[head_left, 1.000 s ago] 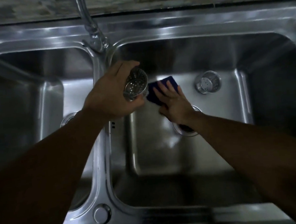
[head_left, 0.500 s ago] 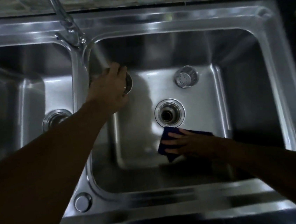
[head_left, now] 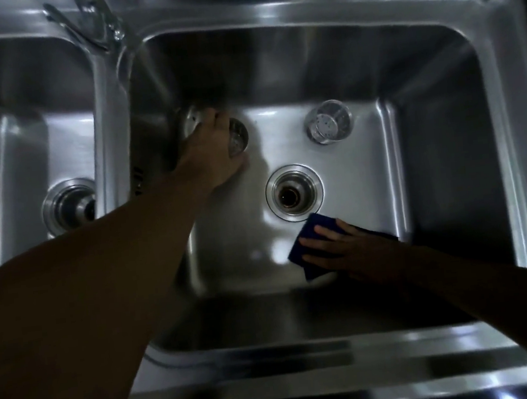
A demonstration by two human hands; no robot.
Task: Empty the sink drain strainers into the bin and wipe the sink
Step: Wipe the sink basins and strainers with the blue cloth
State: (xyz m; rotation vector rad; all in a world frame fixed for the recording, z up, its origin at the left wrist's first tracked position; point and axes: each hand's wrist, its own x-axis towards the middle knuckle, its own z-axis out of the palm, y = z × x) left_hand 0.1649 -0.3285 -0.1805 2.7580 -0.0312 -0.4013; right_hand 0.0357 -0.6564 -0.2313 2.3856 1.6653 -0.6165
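Left hand (head_left: 209, 159) grips perforated steel drain strainer (head_left: 238, 137), now lowered into right steel basin (head_left: 445, 147), far-left corner. Right hand (head_left: 342, 249), fingers straight, presses dark blue cloth (head_left: 305, 237) beside open drain (head_left: 294, 192), place unchanged

Kitchen, steel double-bowl sink (head_left: 503, 83), tap (head_left: 90, 19), drain strainer (head_left: 329, 122)
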